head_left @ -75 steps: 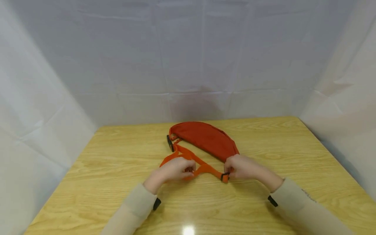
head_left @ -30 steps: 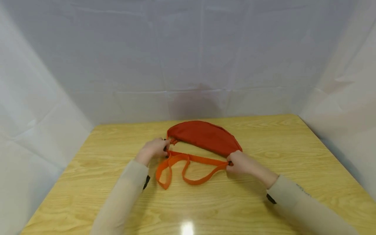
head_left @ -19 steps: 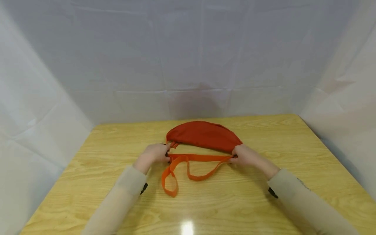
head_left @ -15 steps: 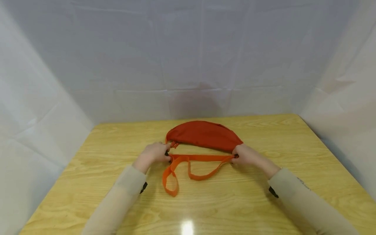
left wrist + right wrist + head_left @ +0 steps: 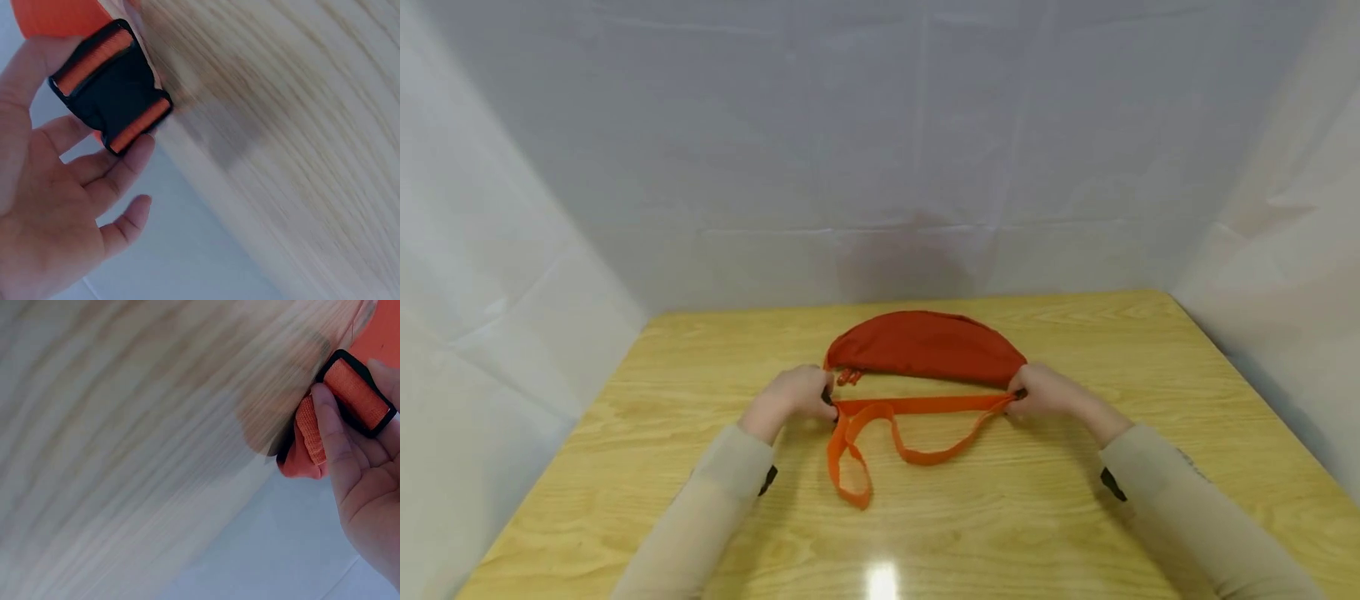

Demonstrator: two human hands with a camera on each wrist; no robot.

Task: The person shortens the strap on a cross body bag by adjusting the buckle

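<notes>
A red half-moon waist bag (image 5: 925, 346) lies toward the back of the table, curved edge away from me. Its orange strap (image 5: 925, 406) runs taut between my hands, with slack loops drooping in front. At the bag's left end my left hand (image 5: 793, 393) pinches a black side-release buckle (image 5: 115, 87), its two halves joined, thumb on one edge and fingertips beneath. My right hand (image 5: 1052, 392), at the right corner, holds a black strap slider (image 5: 359, 422) between thumb and fingers. Small red zip pulls (image 5: 850, 377) hang at the bag's lower left.
The wooden table (image 5: 970, 533) has a pale grain and a bright light reflection near its front. White sheeting (image 5: 880, 167) hangs behind it and along both sides. Each sleeve cuff has a black piece at the wrist.
My left hand has gone from the loose strap to the buckle at the left. My right hand has shifted right and slightly back. The strap's upper run is straighter, and the bag lies more level.
</notes>
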